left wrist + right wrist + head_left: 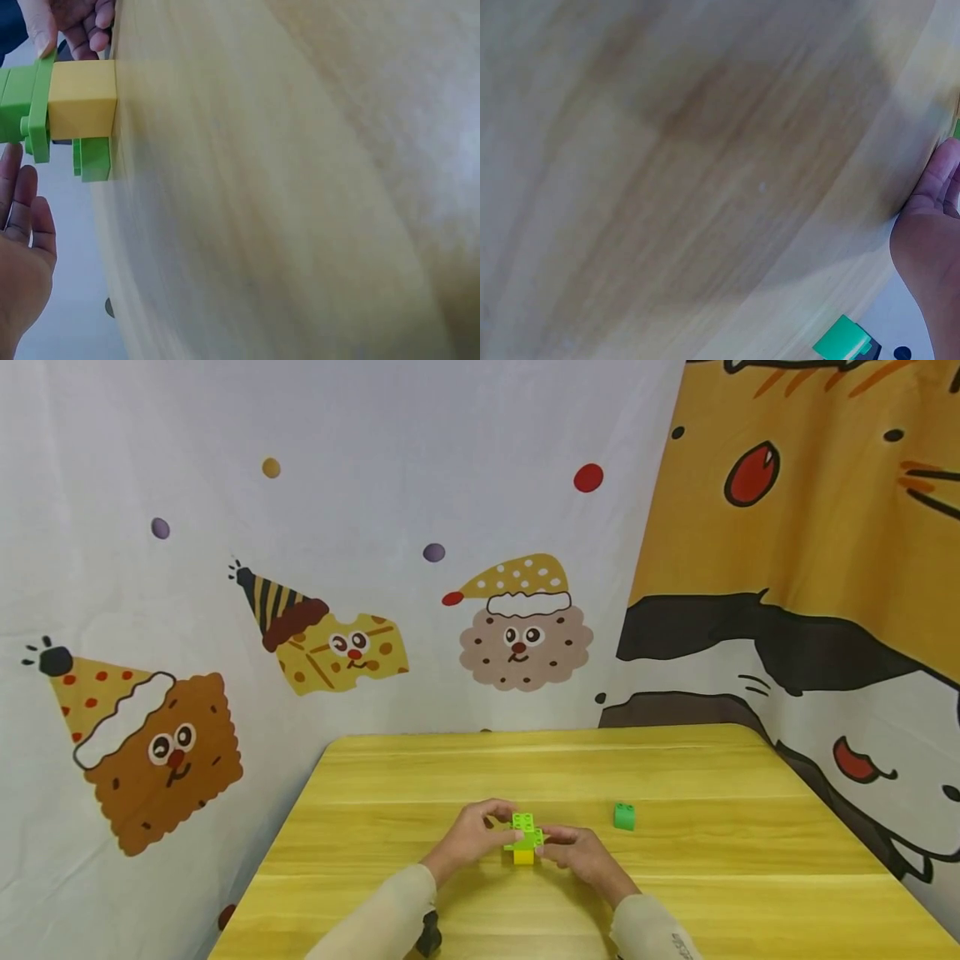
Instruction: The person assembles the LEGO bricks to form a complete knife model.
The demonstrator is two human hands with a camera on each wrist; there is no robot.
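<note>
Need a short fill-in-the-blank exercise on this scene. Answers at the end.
1. The bottom block of the stack is ____.
2. The loose darker green block lies to the person's ____ of the stack.
3. The right hand is nearer that loose block than the ____ hand is.
4. On the backdrop, the hat on the cheese figure is patterned with ____.

Missing words: yellow; right; left; stripes.

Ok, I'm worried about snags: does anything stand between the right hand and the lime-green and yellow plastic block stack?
Nothing visible does: the right hand touches the stack; the loose dark-green plastic block sits apart, farther right.
</note>
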